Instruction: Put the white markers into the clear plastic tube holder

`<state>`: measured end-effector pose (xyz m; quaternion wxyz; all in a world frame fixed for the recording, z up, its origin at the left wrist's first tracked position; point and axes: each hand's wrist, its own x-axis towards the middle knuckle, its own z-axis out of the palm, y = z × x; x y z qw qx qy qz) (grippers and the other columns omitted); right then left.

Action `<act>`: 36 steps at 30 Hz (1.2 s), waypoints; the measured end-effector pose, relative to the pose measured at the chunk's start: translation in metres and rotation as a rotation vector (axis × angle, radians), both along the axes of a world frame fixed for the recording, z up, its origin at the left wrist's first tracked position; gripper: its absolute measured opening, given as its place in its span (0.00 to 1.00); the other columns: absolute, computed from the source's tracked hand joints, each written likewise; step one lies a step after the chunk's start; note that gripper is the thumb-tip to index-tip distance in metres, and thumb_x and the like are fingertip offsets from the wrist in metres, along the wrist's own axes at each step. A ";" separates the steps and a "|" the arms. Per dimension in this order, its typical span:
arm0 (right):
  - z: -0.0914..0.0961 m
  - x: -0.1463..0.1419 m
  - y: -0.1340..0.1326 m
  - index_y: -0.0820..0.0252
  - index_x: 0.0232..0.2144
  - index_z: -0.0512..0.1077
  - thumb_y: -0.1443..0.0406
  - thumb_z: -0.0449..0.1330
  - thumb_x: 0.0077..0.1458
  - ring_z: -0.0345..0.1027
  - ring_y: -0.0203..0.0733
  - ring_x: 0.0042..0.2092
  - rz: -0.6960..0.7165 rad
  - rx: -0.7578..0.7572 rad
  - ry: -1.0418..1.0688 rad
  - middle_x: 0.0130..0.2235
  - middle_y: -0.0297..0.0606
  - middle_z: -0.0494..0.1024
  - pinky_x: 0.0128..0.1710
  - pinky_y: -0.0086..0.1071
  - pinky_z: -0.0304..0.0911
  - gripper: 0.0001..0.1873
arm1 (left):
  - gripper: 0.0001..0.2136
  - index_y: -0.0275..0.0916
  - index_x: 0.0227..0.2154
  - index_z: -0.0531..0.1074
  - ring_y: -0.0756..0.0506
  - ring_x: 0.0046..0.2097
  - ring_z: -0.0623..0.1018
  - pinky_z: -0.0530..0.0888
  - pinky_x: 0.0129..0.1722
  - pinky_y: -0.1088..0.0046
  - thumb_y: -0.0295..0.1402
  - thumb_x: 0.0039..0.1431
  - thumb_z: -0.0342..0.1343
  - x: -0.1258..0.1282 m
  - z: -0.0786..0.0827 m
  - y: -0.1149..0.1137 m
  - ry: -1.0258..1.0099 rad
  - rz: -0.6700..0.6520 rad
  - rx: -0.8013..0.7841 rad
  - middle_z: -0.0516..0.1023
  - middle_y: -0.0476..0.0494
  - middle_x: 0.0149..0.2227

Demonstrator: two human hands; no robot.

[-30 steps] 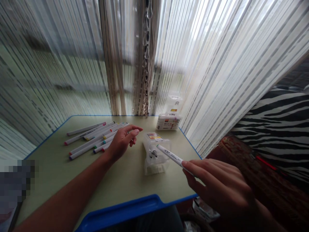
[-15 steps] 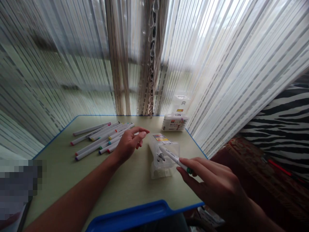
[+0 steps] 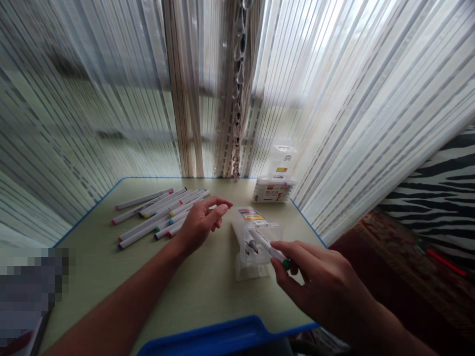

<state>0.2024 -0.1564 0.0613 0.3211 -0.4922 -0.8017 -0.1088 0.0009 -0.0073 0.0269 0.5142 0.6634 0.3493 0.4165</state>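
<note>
My right hand pinches a white marker by its green end. The marker's other end is inside a clear plastic case lying on its side, its mouth toward me and its lid folded down on the table. Two grey-tipped markers show inside the case. My left hand hovers just left of the case, holding nothing, its index finger stretched out and the others loosely bent. Beside and partly behind it lies a loose pile of white markers with variously coloured ends.
A second clear case, with its lid raised, stands at the table's back right. The pale table has a blue rim, with a raised blue lip at the front. A string curtain hangs behind it.
My right hand has pushed the marker a little deeper into the case. The whole view has shifted slightly; my left hand keeps about the same pose.
</note>
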 end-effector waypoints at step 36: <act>0.008 -0.001 0.006 0.64 0.45 0.77 0.65 0.57 0.59 0.76 0.42 0.27 -0.091 -0.319 -0.112 0.32 0.38 0.83 0.29 0.33 0.67 0.14 | 0.17 0.32 0.40 0.75 0.51 0.23 0.66 0.62 0.23 0.74 0.43 0.59 0.54 -0.002 -0.007 0.006 0.058 -0.037 -0.009 0.67 0.52 0.19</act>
